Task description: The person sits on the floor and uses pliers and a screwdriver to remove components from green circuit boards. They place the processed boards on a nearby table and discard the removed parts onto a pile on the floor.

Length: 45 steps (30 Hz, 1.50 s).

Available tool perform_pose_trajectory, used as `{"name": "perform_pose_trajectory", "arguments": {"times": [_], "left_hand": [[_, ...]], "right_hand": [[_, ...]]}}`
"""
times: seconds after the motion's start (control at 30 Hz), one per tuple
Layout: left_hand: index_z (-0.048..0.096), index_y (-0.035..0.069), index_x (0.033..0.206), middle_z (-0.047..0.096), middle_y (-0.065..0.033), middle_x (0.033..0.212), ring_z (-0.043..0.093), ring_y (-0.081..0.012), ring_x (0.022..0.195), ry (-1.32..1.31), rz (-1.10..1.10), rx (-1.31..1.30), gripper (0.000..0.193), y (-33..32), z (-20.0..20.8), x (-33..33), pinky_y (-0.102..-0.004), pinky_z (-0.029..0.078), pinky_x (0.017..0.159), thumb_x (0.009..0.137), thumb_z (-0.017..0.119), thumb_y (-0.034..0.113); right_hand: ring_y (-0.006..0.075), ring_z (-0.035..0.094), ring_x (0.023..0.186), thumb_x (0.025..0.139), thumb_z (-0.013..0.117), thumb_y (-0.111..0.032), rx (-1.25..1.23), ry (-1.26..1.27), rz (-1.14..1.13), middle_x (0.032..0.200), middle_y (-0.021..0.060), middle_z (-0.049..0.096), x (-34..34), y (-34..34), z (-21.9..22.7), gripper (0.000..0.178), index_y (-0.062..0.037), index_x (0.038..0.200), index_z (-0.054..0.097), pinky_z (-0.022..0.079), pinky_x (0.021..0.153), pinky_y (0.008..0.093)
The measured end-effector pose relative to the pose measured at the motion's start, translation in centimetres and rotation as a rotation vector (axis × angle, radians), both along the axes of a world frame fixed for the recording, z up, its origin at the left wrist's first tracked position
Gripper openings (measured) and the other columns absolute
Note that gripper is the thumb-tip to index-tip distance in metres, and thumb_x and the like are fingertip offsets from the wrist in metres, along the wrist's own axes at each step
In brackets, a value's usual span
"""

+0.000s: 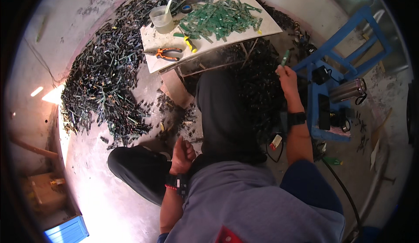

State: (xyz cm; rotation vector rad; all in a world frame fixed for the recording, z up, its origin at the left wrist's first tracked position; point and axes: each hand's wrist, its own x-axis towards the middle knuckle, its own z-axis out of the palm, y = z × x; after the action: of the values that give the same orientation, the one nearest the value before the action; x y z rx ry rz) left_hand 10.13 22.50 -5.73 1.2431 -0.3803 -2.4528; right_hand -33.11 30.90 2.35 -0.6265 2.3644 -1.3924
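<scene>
My right hand (288,78) is raised out to the right, shut on a small green circuit-board strip (285,57), near the blue wooden stool (325,64). My left hand (183,154) rests curled near my knee in black trousers and holds nothing that I can see. In front of me a white board (152,40) carries a heap of green circuit strips (220,18), a clear plastic cup (160,18), orange-handled pliers (168,53) and a yellow-handled screwdriver (189,43).
A large pile of dark electronic scrap (109,73) covers the concrete floor to the left and behind the board. On the blue stool lie black devices and a metal flask (349,90). A black cable (345,190) runs along the floor at the right.
</scene>
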Motion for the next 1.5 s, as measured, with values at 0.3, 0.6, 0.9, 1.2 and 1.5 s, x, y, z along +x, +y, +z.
{"name": "perform_pose_trajectory", "arguments": {"times": [0.3,0.6,0.9,1.2,1.5], "left_hand": [[0.04,0.013,0.062,0.028,0.0011,0.051,0.026,-0.0128,0.042,0.022,0.035,0.047,0.044,-0.3,-1.3,0.7,-0.0266,0.023,0.041,0.09,0.05,0.047],[0.039,0.012,0.061,0.031,0.0009,0.053,0.027,-0.0118,0.043,-0.121,0.013,-0.074,0.054,0.0,-1.9,1.5,-0.0252,0.022,0.041,0.091,0.037,0.057],[0.045,0.011,0.065,0.039,-0.0018,0.056,0.036,-0.0141,0.053,-0.153,-0.191,-0.237,0.058,0.5,0.9,-0.1,-0.0261,0.028,0.05,0.089,0.033,0.062],[0.047,0.009,0.072,0.042,-0.0037,0.058,0.037,-0.0144,0.05,-0.045,-0.138,-0.346,0.052,0.2,1.6,0.1,-0.0272,0.028,0.047,0.095,0.034,0.053],[0.042,0.009,0.071,0.039,-0.0025,0.057,0.037,-0.0121,0.048,-0.193,-0.093,-0.51,0.053,0.3,2.1,1.0,-0.0264,0.03,0.047,0.095,0.032,0.055]], "right_hand": [[0.007,0.048,0.055,0.089,0.058,-0.016,-0.005,-0.132,0.888,0.062,0.0009,0.052,15.6,-6.2,1.3,0.015,-0.0014,0.09,0.06,0.039,0.051,0.0253],[0.0172,0.052,0.063,0.085,0.054,-0.019,0.32,-0.092,1.69,0.068,0.0113,0.058,20.9,-10.0,0.4,0.024,0.0013,0.092,0.063,0.041,0.061,0.0329],[0.0077,0.045,0.053,0.081,0.06,-0.022,0.547,-0.428,1.695,0.059,-0.0033,0.052,22.7,-12.8,-2.3,0.019,-0.0038,0.078,0.065,0.036,0.049,0.0249],[0.0124,0.05,0.057,0.082,0.064,-0.024,0.329,-0.478,1.477,0.064,0.0,0.052,23.9,-14.8,-3.6,0.02,-0.0045,0.085,0.061,0.039,0.05,0.0267],[0.036,0.052,0.102,0.076,0.068,-0.024,-0.092,0.867,0.643,0.109,0.0179,0.056,20.1,-23.8,3.3,0.044,-0.0029,0.112,0.053,0.043,0.086,0.0425]]}}
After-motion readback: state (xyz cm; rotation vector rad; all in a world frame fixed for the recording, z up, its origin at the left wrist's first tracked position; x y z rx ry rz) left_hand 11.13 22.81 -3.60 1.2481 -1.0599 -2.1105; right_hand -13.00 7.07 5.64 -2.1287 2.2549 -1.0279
